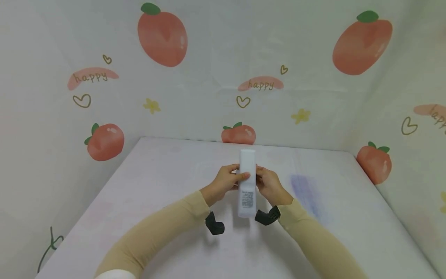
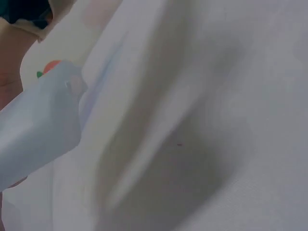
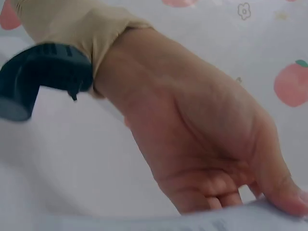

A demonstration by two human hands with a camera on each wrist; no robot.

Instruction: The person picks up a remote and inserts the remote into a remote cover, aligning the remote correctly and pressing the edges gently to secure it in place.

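Between both hands a slim white bottle (image 1: 247, 184) with softly squared sides stands upright in the air above the table, small print on its lower part. My left hand (image 1: 224, 180) grips it from the left, thumb across the front and fingers behind. On the other side, my right hand (image 1: 270, 184) holds its right edge with bent fingers, partly hidden behind it. One rounded end of the bottle (image 2: 41, 125) fills the left of the left wrist view. In the right wrist view, the left hand (image 3: 192, 120) has its thumb on the white surface.
A pale cloth-covered table (image 1: 181, 162) with a faint blue-violet smudge (image 1: 304, 193) lies beneath. Behind it hangs a white curtain (image 1: 209, 46) printed with red fruit. Dark wrist mounts (image 1: 267, 215) sit on both cuffs, and a green cord (image 1: 52, 244) is at the left.
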